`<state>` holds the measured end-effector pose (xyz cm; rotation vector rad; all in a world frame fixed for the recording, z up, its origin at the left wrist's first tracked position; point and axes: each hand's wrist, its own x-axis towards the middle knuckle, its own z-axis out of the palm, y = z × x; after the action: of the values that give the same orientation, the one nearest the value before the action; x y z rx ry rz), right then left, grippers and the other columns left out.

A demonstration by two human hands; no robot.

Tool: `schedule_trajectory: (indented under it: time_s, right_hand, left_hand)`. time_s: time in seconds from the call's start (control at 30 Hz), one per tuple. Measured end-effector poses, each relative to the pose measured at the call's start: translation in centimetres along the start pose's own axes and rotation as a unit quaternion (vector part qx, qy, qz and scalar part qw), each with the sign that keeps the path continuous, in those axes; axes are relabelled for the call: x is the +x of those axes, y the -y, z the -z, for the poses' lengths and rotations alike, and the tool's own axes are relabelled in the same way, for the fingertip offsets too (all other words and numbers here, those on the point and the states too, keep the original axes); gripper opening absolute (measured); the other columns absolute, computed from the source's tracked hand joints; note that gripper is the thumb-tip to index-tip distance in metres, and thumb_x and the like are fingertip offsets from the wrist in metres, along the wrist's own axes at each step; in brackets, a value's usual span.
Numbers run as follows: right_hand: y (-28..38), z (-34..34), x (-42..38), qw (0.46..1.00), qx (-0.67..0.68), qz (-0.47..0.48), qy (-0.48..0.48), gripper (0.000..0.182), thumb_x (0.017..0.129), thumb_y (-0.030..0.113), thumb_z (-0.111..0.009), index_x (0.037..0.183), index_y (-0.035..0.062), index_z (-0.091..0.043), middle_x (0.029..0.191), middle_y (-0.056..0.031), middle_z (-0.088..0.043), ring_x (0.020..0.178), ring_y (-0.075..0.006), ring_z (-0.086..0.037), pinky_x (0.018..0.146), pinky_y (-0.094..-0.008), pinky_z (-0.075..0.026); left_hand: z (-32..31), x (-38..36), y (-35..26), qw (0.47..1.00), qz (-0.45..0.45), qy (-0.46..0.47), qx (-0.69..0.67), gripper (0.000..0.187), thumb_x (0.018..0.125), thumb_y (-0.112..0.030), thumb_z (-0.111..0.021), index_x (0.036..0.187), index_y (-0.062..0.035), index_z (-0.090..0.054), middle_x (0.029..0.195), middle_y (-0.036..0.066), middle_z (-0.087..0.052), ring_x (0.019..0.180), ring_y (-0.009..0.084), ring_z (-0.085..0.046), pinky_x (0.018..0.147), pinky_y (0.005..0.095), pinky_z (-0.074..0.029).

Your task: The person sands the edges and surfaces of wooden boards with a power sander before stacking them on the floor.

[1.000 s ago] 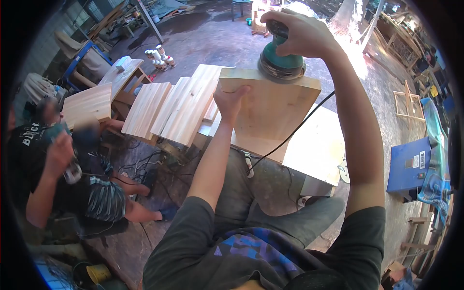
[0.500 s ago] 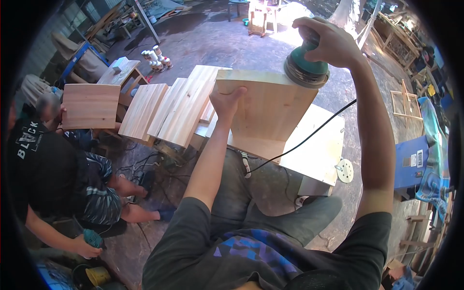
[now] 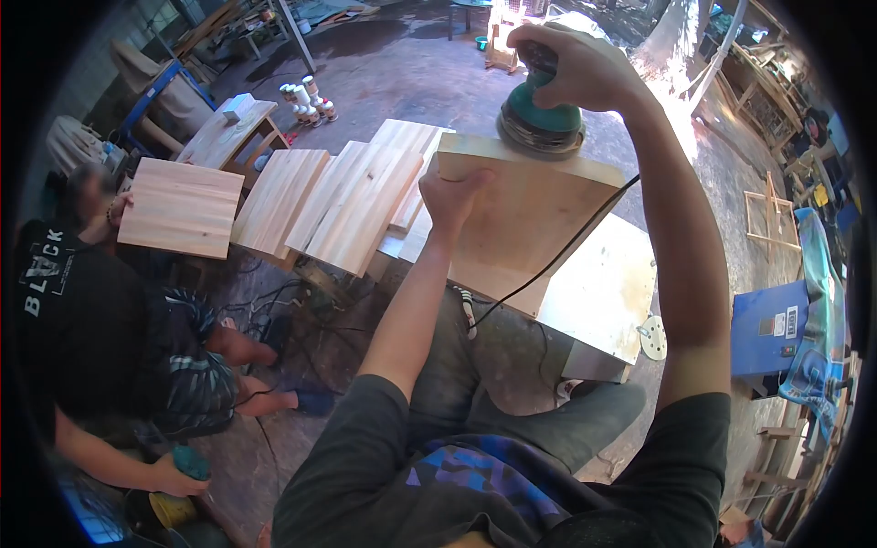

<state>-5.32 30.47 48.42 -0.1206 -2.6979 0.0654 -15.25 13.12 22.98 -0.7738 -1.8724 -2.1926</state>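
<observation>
My right hand is wrapped round the top of a green orbital sander. Its round pad rests on the upper edge of an upright wooden panel, which joins another board at its foot. My left hand grips the panel's upper left corner, thumb on the near face and fingers hidden behind. The sander's black cord crosses in front of the wood. Beneath stands a pale work surface.
Several wooden boards lie to the left. Beside them a co-worker holds a board and a green power tool. A perforated sanding disc sits at the work surface's right edge. A blue box stands further right.
The sander in my right hand has slid left along the panel's upper edge, closer to my left hand. My left hand keeps its corner grip. The co-worker's board has tilted.
</observation>
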Motion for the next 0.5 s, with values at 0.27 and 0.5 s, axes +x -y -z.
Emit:
schedule_trajectory:
  time_s: [0.27,0.5]
  right_hand:
    - [3.8,-1.4,3.8,0.999,0.012,0.017,0.04,0.081,0.061,0.026,-0.083,0.139,0.0326,-0.062,0.129,-0.0037,-0.071,0.112,-0.0286,-0.07,0.095,-0.0425,-0.059]
    - [5.9,-2.5,5.2,0.998,0.024,0.052,0.026,0.083,0.06,0.027,-0.084,0.14,0.0324,-0.062,0.13,-0.0055,-0.071,0.113,-0.0295,-0.07,0.095,-0.0434,-0.059]
  left_hand:
    - [0.0,0.6,1.6,1.0,-0.018,-0.008,0.002,0.056,0.065,-0.035,-0.098,0.101,0.0005,-0.074,0.091,0.011,-0.079,0.081,0.0201,-0.077,0.072,0.0359,-0.061]
    - [-0.1,0.7,1.2,0.999,-0.037,-0.026,-0.006,0.078,0.058,-0.058,-0.101,0.101,-0.0002,-0.071,0.089,0.012,-0.079,0.082,0.0242,-0.078,0.072,0.0396,-0.061]
